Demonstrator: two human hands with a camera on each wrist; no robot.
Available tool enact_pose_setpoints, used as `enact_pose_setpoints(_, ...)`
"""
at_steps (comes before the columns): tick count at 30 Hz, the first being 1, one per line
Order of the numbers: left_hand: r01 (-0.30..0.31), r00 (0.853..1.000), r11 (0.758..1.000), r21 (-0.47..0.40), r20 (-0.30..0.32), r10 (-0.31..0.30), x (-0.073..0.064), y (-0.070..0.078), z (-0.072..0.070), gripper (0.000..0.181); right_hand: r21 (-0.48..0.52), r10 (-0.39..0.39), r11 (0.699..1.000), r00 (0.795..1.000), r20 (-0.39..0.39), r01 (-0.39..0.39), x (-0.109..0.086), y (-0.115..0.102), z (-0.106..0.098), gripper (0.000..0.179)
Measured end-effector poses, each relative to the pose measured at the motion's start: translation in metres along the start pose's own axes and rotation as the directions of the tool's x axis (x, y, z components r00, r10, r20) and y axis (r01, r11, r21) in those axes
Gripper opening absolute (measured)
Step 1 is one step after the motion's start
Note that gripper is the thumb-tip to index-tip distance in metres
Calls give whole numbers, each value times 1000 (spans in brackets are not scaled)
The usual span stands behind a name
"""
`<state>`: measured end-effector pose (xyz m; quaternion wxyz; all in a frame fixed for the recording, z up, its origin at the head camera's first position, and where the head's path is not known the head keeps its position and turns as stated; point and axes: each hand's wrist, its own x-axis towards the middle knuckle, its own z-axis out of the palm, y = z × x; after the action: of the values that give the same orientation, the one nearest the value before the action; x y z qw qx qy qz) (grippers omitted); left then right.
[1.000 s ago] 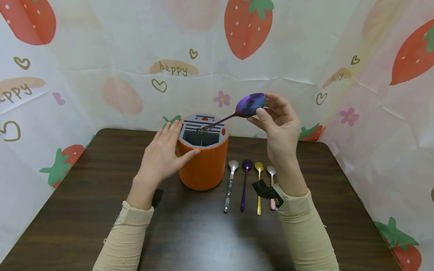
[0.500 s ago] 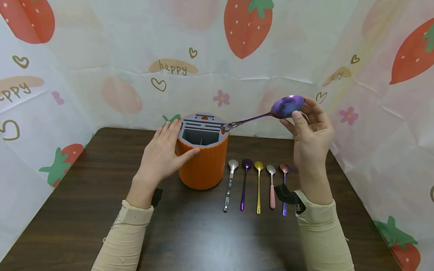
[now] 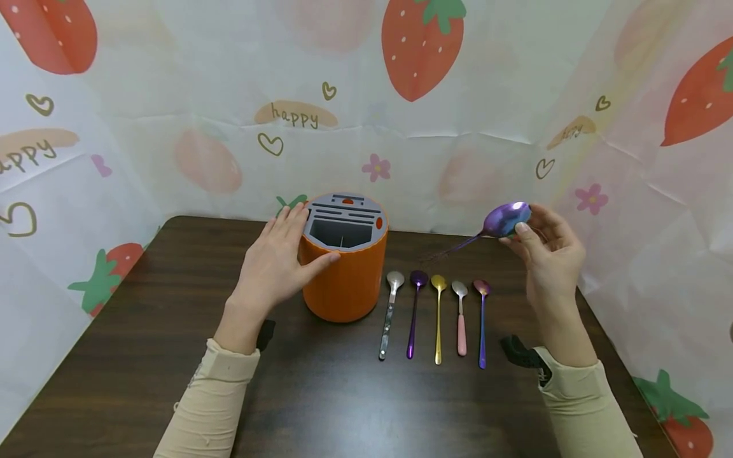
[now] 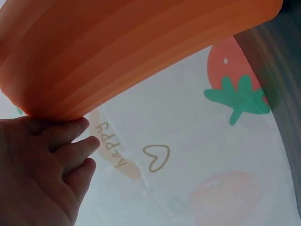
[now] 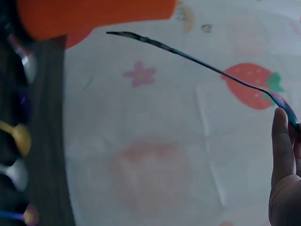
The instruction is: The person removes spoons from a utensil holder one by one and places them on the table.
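My right hand (image 3: 552, 254) pinches a purple-blue iridescent spoon (image 3: 506, 220) by its bowl, above the right part of the table. The spoon's thin handle points left and down, with an ornate end blurred in the head view; the right wrist view shows the handle (image 5: 202, 62) more fully. Against the left side of an orange cutlery holder (image 3: 343, 286) rests my left hand (image 3: 272, 264), its fingers straight and its thumb across the front. The holder stands upright, with a grey slotted top and a dark, wide compartment at its front. In the left wrist view, fingertips touch the orange wall (image 4: 117, 56).
Right of the holder several spoons lie in a row: a silver one with a patterned handle (image 3: 386, 324), a dark purple one (image 3: 413, 318), a gold one (image 3: 438, 324), a pink-handled one (image 3: 460, 334) and a purple-blue one (image 3: 482, 331). A strawberry-print cloth (image 3: 217, 76) surrounds the dark table (image 3: 321, 394).
My right hand has carried the spoon rightward from over the holder, then lower. Its handle end has left the holder's top. The left hand and holder stay put.
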<state>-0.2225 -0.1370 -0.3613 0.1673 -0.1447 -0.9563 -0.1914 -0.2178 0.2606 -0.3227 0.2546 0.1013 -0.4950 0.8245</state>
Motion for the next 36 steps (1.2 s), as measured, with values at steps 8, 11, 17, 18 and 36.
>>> enact_pose_setpoints(8, 1, 1000, 1000, 3, -3, -1, 0, -1, 0, 108, -120, 238, 966, 969, 63, -229, 11, 8, -42, 28)
enact_pose_setpoints(11, 4, 1000, 1000, -3, 0, -4, 0, -1, 0, 108, -158, 339, 933, 937, 87, -323, 17, 9, -54, 25)
enact_pose_setpoints(17, 2, 1000, 1000, 3, -5, -2, -1, -1, 0, 107, -266, 476, 862, 869, 136, -431, 29, 12, -75, 23)
enact_pose_setpoints(18, 1, 1000, 1000, 4, -6, -1, -2, -1, 0, 107, -290, 495, 849, 856, 147, -441, 30, 12, -78, 22)
enact_pose_setpoints(36, -4, 1000, 1000, 0, -6, 4, -1, -1, 0, 107, -488, 742, 623, 658, 124, -611, 52, 50, -153, 38)
